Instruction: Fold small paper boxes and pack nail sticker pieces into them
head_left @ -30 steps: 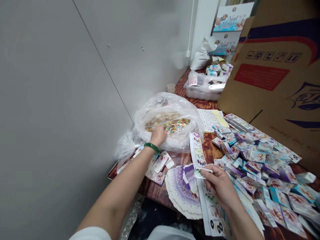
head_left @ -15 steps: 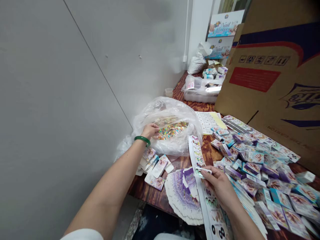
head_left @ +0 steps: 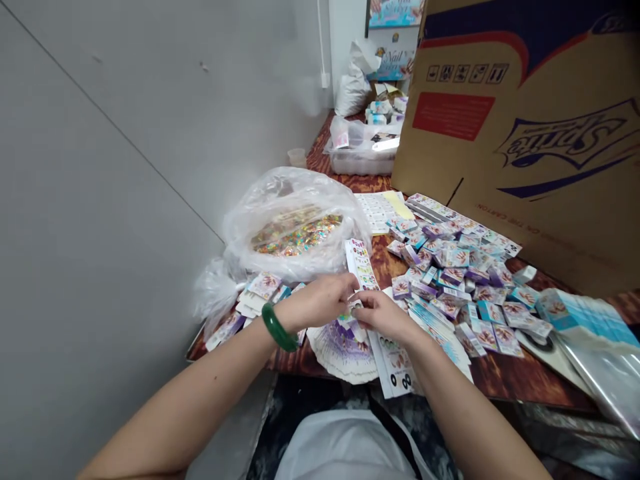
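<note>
Over the middle of the table my two hands meet. My left hand (head_left: 327, 298), with a green bangle (head_left: 278, 328) on its wrist, is closed, fingertips at a small pale piece between the hands; what it pinches is mostly hidden. My right hand (head_left: 383, 315) is pinched on a small nail sticker strip (head_left: 355, 305). Beneath them lie a long printed sticker sheet (head_left: 363, 263) and a fanned stack of purple-and-white cards (head_left: 337, 353). Just beyond my left hand, a clear plastic bag (head_left: 295, 183) stands open around many small glittery pieces (head_left: 300, 233).
Many small printed boxes (head_left: 450, 273) are heaped at the right, beside fanned blue-edged cards (head_left: 440, 337). A large carton (head_left: 500, 153) stands behind them. More cards (head_left: 264, 285) lie left, near a grey wall (head_left: 125, 133). A clear plastic tub (head_left: 360, 162) sits farther back.
My left hand has come out of the plastic bag and moved right to meet my right hand. My right hand still holds the strip. The view has shifted.
</note>
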Tool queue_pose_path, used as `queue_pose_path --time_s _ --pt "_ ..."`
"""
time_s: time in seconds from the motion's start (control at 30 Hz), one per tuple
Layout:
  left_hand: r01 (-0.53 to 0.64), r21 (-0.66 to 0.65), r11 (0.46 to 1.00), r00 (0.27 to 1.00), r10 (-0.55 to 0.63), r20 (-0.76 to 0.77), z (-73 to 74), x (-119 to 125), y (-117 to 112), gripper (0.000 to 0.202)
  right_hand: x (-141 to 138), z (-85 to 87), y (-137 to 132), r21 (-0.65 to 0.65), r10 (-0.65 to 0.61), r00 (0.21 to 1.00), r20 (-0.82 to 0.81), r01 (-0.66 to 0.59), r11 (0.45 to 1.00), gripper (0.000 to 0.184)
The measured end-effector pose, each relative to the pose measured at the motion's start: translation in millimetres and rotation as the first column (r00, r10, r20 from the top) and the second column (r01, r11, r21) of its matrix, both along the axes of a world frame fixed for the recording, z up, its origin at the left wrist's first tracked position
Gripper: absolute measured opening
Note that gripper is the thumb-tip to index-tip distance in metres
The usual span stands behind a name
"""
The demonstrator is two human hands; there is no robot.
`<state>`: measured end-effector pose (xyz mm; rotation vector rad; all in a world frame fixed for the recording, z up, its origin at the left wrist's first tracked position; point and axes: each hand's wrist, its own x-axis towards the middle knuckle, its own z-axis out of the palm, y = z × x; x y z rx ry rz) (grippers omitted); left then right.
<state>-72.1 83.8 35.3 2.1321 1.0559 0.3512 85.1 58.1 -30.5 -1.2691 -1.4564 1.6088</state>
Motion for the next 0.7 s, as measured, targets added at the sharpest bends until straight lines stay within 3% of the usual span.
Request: queue_pose_path --time_s 0.1,0.23,0.4,0.47,0.57,0.63,0.7 --pt "0.03 0.102 0.994 0.996 -0.021 -0.092 -6.6 4.0 -6.8 0.035 5.0 1.7 -5.8 -0.043 0.132 0.991 0.012 -0.131 0.99 0.009" --pt "0.064 0.189 0.98 0.984 -0.03 -0.173 -14.5 7.4 -14.2 0.028 5.6 3.2 -9.8 -0.062 0.129 0.991 -0.044 -0.132 0.989 0.012" --pt "0.134 0.077 0.988 0.986 -0.125 -0.112 -9.5 -10.5 -2.3 0.043 12.9 -0.5 -13.3 -0.129 0.056 0.997 -0.06 -0.063 0.99 0.021" --pt "0.053 0.158 0.986 0.972 -0.014 -0.233 -12.6 -25.8 7.2 0.038 19.4 -3.1 -14.2 -0.154 0.01 0.999 -0.044 -0.017 0.988 0.025" --pt "-0.076 0.352 0.933 0.826 0.257 -0.502 -30.2 -46.1 17.5 0.031 26.9 -6.9 -15.0 -0.149 -0.068 0.997 -0.034 0.062 0.987 0.028" --pt "-0.087 0.375 0.923 0.773 0.3 -0.56 -46.6 -52.7 19.3 0.031 28.0 -8.4 -15.5 -0.115 -0.104 0.993 -0.057 0.097 0.989 0.027" --pt "-0.08 0.363 0.928 0.764 0.291 -0.576 -61.1 -53.6 18.2 0.031 26.4 -8.7 -16.2 -0.103 -0.13 0.989 -0.077 0.122 0.987 0.028"
